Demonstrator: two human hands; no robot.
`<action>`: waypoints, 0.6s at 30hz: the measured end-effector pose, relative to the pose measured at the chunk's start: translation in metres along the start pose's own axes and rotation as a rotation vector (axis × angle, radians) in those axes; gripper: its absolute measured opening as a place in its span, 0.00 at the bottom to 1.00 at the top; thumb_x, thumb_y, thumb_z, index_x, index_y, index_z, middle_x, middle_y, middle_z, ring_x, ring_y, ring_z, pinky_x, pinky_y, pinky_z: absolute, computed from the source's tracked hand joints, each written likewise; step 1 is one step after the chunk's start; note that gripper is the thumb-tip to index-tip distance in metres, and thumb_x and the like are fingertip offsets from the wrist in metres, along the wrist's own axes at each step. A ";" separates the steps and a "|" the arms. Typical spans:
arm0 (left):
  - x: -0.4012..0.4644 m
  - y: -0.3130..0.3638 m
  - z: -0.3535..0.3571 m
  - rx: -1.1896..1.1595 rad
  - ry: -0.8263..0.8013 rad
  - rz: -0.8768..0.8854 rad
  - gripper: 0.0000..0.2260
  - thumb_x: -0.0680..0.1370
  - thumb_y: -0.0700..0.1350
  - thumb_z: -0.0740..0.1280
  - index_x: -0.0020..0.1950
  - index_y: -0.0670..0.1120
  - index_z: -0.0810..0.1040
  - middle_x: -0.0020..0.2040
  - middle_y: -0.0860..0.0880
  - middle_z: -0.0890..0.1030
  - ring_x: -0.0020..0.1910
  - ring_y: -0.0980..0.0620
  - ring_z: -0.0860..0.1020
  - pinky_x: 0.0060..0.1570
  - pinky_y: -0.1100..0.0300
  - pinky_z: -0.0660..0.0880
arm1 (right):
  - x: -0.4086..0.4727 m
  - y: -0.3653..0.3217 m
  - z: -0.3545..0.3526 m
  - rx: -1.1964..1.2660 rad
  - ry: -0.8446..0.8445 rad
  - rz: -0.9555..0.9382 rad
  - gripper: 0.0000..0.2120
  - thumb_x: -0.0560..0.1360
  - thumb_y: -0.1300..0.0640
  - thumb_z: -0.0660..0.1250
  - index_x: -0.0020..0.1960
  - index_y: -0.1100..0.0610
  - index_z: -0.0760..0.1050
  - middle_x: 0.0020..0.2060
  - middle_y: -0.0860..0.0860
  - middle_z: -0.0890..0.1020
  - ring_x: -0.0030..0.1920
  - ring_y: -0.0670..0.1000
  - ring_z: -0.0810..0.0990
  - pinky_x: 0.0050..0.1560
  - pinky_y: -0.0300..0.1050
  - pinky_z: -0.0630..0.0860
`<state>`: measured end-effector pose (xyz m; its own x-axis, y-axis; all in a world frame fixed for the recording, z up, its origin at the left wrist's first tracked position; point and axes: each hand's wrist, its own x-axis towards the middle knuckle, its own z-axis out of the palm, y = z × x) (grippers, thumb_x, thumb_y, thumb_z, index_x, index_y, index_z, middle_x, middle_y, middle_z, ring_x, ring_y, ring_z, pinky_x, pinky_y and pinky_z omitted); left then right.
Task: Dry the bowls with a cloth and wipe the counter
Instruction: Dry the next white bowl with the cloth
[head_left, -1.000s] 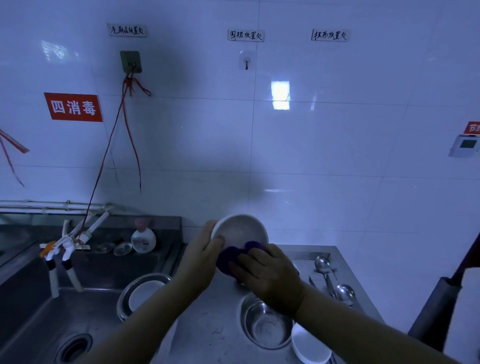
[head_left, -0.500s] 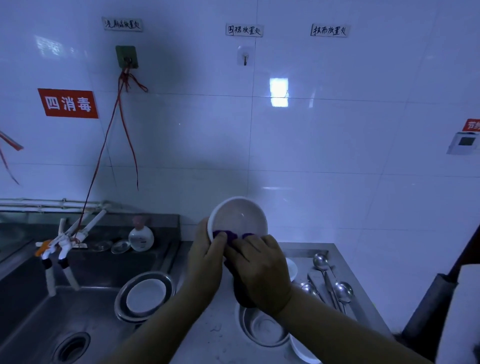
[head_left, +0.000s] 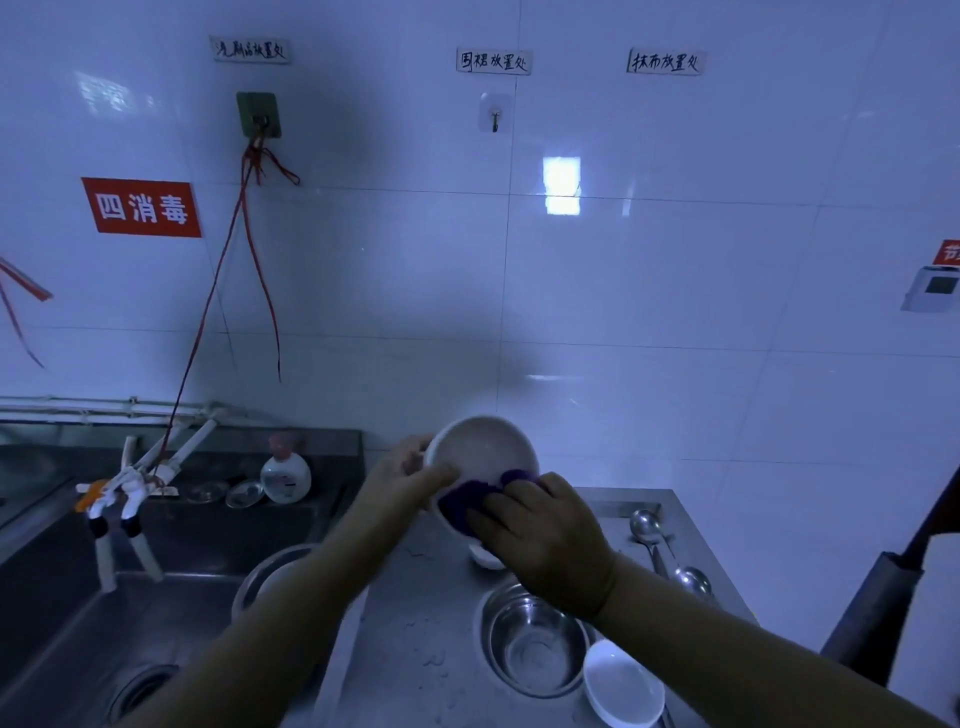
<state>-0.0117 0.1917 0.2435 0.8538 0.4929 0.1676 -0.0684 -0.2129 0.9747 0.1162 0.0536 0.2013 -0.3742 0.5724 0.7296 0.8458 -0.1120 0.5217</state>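
The white bowl (head_left: 485, 451) is held tilted above the steel tabletop (head_left: 415, 649), its rim pinched by the left hand (head_left: 410, 480) w/ thumb inside, while a purple cloth (head_left: 470, 501) is pressed over the near rim by the curled fingers of the right hand (head_left: 545, 540). To dry it well, the bowl should be turned bit by bit in the left hand so the cloth is swept round the whole rim, inside & out, then down to the base. Once dried it is best set apart from the steel bowl (head_left: 535, 642) and small white bowl (head_left: 623, 686) below, which prob. need drying too.
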 end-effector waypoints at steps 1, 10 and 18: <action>-0.004 -0.007 0.010 -0.002 0.053 0.013 0.10 0.73 0.45 0.70 0.53 0.51 0.74 0.48 0.48 0.79 0.40 0.57 0.80 0.35 0.67 0.76 | 0.003 -0.004 0.000 0.000 0.011 0.085 0.07 0.77 0.56 0.67 0.51 0.56 0.82 0.44 0.52 0.84 0.39 0.52 0.79 0.41 0.45 0.71; -0.008 -0.017 0.017 -0.029 0.120 0.070 0.06 0.73 0.45 0.62 0.49 0.48 0.75 0.43 0.44 0.78 0.41 0.48 0.77 0.37 0.58 0.75 | -0.003 -0.012 -0.001 0.050 -0.022 0.041 0.09 0.79 0.55 0.64 0.53 0.56 0.82 0.46 0.52 0.84 0.41 0.51 0.80 0.43 0.44 0.75; 0.016 0.007 -0.017 0.217 -0.165 -0.132 0.18 0.64 0.46 0.62 0.49 0.39 0.77 0.45 0.36 0.79 0.44 0.38 0.77 0.44 0.45 0.74 | -0.009 0.009 -0.001 0.052 -0.102 -0.158 0.04 0.77 0.59 0.67 0.50 0.54 0.79 0.42 0.49 0.81 0.39 0.51 0.75 0.39 0.42 0.65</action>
<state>-0.0075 0.2120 0.2553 0.9214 0.3886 -0.0021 0.1454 -0.3399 0.9291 0.1267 0.0468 0.2000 -0.4655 0.6591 0.5907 0.7993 0.0264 0.6004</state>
